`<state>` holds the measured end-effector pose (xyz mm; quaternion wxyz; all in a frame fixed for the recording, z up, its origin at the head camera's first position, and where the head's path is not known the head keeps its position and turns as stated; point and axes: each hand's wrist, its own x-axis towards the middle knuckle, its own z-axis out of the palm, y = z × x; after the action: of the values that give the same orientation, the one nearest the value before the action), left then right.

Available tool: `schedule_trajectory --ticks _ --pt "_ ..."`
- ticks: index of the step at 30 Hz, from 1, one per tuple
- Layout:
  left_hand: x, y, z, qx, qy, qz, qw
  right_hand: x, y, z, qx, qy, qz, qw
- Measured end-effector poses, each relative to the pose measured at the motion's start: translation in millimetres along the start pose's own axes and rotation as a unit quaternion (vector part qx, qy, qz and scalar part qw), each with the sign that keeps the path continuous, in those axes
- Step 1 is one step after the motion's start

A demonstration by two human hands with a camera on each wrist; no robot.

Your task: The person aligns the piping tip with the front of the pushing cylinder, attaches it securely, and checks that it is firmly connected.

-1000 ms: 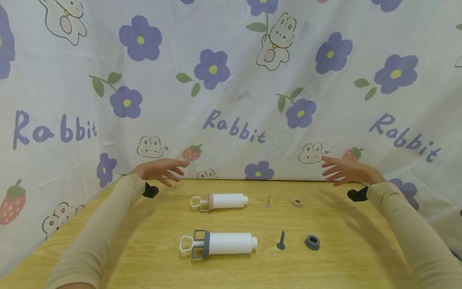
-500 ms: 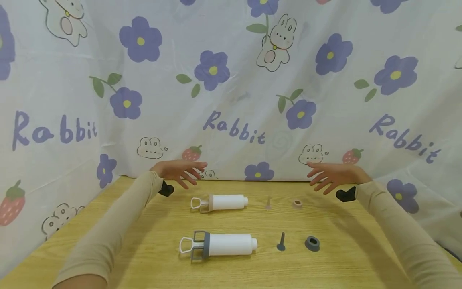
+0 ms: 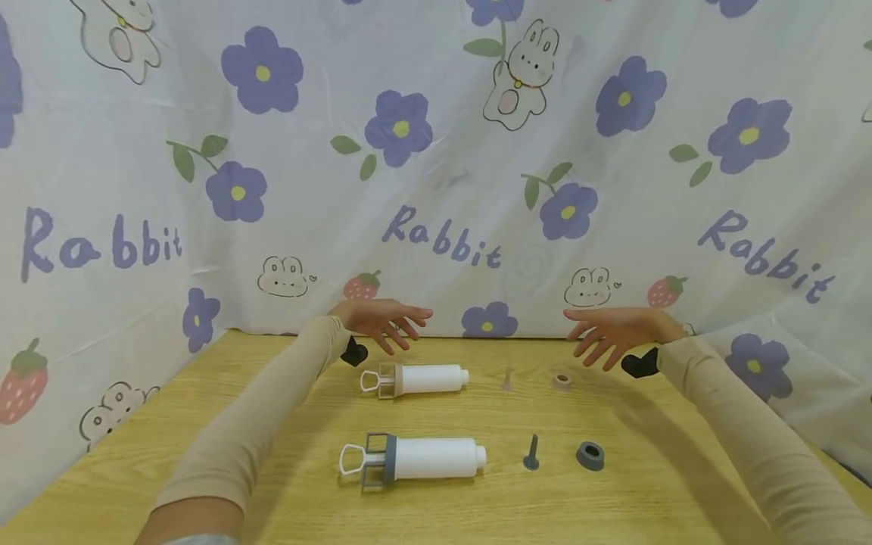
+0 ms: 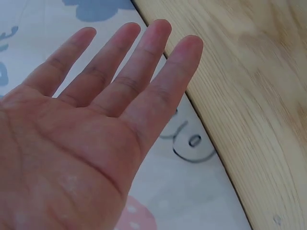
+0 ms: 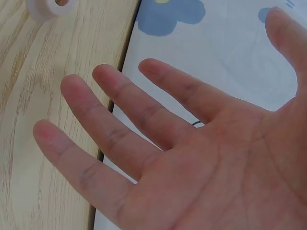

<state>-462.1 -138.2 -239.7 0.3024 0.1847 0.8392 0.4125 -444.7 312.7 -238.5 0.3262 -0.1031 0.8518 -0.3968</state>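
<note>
Hovering hands: bare left hand (image 3: 381, 319) and bare right hand (image 3: 616, 331), fingers extended and unclenched, near the far edge of the yellowish wood-grain table (image 3: 327, 516).
Far row, left to right: white cylindrical tube with beige frame (image 3: 432, 378) (nearest the left hand), slim beige stem (image 3: 507, 383), round beige ring (image 3: 562, 387), nearest the right hand.
Near row, same order: white cylindrical tube with dark-grey frame (image 3: 436, 459), upright dark-grey stem (image 3: 532, 459), round dark-grey ring (image 3: 587, 461).

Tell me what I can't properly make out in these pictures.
Head: the small pale peg, too tiny and faint for detail.
Head: the inside of the smaller white barrel, hidden by its opaque wall.
Right wrist: the pale ring, cut off by the top edge.
Left wrist: the cloth drawing, partly hidden by the left grip.
</note>
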Motion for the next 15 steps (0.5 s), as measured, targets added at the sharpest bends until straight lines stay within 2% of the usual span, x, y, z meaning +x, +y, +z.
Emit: schedule_trajectory --ticks 10,15 --pt "21.0 19.0 20.2 0.005 -0.029 0.011 0.9995 5.5 -5.1 5.9 0.004 -0.014 0.011 1.0" --pt "33.9 23.9 31.5 -0.015 -0.053 0.025 0.9982 8.0 -4.6 9.8 -0.005 -0.026 0.014 1.0"
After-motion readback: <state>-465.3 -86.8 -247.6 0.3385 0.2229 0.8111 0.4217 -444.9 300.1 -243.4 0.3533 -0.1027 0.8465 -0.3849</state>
